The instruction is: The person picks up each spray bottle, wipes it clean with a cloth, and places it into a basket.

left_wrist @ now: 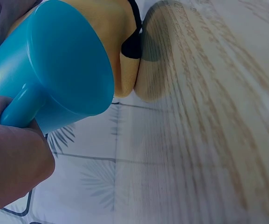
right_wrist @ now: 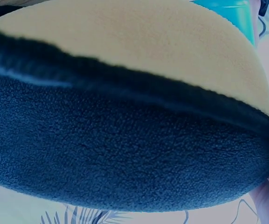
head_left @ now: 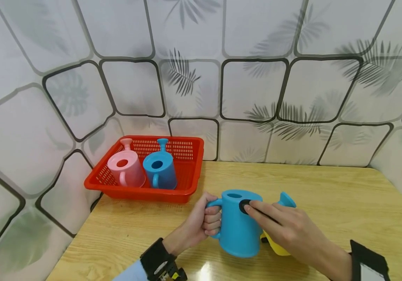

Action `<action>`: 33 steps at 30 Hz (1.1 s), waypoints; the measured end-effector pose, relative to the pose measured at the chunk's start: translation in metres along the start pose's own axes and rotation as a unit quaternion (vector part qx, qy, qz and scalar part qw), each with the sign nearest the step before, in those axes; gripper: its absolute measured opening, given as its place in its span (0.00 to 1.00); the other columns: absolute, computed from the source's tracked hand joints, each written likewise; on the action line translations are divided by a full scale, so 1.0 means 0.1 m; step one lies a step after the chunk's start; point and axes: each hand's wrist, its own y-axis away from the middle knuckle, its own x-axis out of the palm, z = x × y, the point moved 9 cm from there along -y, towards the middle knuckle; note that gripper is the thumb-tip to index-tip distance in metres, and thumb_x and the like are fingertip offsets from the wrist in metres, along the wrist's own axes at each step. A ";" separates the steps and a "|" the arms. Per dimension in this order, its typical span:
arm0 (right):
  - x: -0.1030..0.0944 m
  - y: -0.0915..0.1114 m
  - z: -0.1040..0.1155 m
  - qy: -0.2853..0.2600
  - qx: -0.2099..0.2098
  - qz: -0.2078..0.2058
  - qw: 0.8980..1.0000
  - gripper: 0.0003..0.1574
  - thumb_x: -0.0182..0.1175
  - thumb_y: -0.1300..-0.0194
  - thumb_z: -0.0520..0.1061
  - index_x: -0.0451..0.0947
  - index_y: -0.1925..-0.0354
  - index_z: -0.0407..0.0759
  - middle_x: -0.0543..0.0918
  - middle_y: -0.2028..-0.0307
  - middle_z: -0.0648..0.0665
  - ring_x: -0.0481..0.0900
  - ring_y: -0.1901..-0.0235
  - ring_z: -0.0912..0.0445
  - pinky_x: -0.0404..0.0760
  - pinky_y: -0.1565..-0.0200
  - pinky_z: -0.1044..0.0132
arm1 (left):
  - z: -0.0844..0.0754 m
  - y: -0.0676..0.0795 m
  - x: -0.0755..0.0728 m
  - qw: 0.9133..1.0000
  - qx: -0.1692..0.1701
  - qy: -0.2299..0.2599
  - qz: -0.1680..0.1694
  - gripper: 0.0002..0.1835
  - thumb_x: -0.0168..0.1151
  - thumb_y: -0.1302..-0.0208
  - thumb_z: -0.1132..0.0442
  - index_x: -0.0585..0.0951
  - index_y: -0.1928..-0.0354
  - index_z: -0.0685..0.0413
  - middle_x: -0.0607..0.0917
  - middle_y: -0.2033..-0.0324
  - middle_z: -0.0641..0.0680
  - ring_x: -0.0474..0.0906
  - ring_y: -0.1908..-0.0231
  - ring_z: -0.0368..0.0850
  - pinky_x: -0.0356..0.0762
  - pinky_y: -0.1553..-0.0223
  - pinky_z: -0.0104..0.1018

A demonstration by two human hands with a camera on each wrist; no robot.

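Observation:
A light blue watering can (head_left: pixel 240 230) is held up off the table, its base visible in the left wrist view. My left hand (head_left: pixel 202 218) grips it with fingers curled round the handle (left_wrist: pixel 22 106). On the can's other side, my right hand (head_left: pixel 289 224) holds a two-sided cloth (right_wrist: pixel 125 149), yellow on one face and dark on the other. The fingertips press the cloth's dark end against the can near its top rim. Below that hand hangs the yellow part of the cloth. The can's spout head (head_left: pixel 287 200) shows behind the right hand, which hides the spout itself.
A red plastic basket (head_left: pixel 144 194) stands at the back left of the wooden table (head_left: pixel 348 207). Inside it are a pink watering can (head_left: pixel 130 171) and a blue watering can (head_left: pixel 164 173). A patterned curtain (head_left: pixel 253 89) rises behind the table.

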 end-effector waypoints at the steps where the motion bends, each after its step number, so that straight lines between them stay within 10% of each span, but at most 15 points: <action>1: 0.00 0.00 0.00 0.000 0.000 0.000 1.000 0.28 0.36 0.20 0.44 0.83 0.51 0.35 0.86 0.56 0.41 0.81 0.72 0.57 0.83 0.77 0.67 | 0.01 0.00 0.00 1.000 -0.005 0.002 -0.003 0.24 0.36 0.29 0.53 0.57 0.87 0.44 0.55 0.92 0.44 0.50 0.92 0.36 0.48 0.89 0.26; 33: 0.17 0.19 0.24 -0.061 -0.060 0.063 0.994 0.29 0.33 0.19 0.43 0.82 0.48 0.38 0.85 0.52 0.45 0.78 0.73 0.61 0.80 0.77 0.73 | -0.11 0.02 -0.06 1.000 0.005 0.015 -0.027 0.24 0.36 0.29 0.53 0.58 0.87 0.44 0.55 0.92 0.44 0.50 0.91 0.37 0.47 0.88 0.27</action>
